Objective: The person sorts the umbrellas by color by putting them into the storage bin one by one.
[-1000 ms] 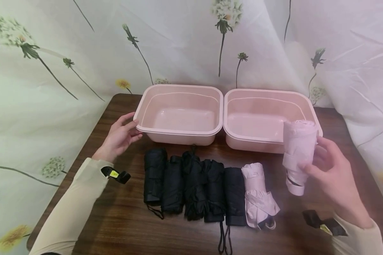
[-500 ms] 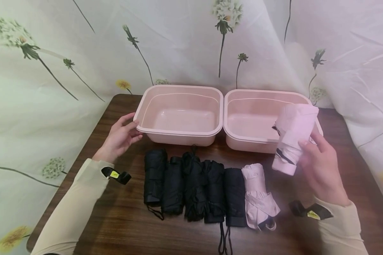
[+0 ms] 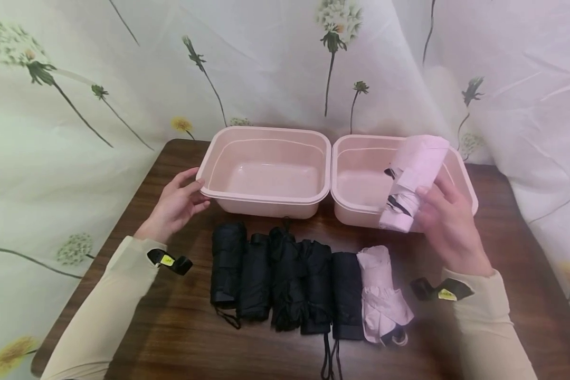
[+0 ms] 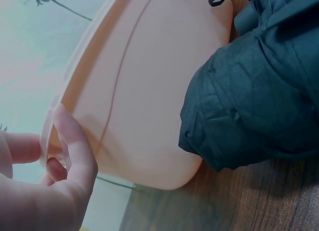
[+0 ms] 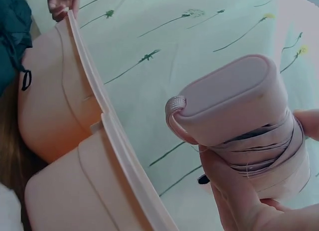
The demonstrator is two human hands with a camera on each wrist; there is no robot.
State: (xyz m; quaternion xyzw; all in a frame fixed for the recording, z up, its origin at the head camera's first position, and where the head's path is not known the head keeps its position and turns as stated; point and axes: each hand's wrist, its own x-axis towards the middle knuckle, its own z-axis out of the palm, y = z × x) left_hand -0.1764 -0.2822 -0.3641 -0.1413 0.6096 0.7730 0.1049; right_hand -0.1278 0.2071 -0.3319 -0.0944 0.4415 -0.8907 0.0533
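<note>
My right hand [image 3: 448, 224] grips a folded pink compact umbrella [image 3: 418, 171], tilted over the right pink plastic basin [image 3: 356, 215]. In the right wrist view the umbrella's flat oval handle end [image 5: 229, 91] with its small strap faces the camera, and fingers wrap around the fabric below it. At the left, my left hand [image 3: 178, 203] pinches the rim of the left pink basin [image 3: 266, 207], with thumb and fingers on either side of the lip [image 4: 49, 131]. Another pink umbrella [image 3: 380, 295] lies on the table at the right end of a row of several black folded umbrellas [image 3: 287, 285].
Both basins stand side by side at the back of the brown wooden table [image 3: 171, 338], rims nearly meeting. Behind them hangs a white cloth [image 3: 275, 63] printed with dandelions. Thin wrist loops [image 3: 330, 359] trail from the black umbrellas toward the front.
My right hand has carried the pink umbrella leftward and away from me, from beside the right basin's front corner to above it, tilting it. The left hand has stayed on the rim.
</note>
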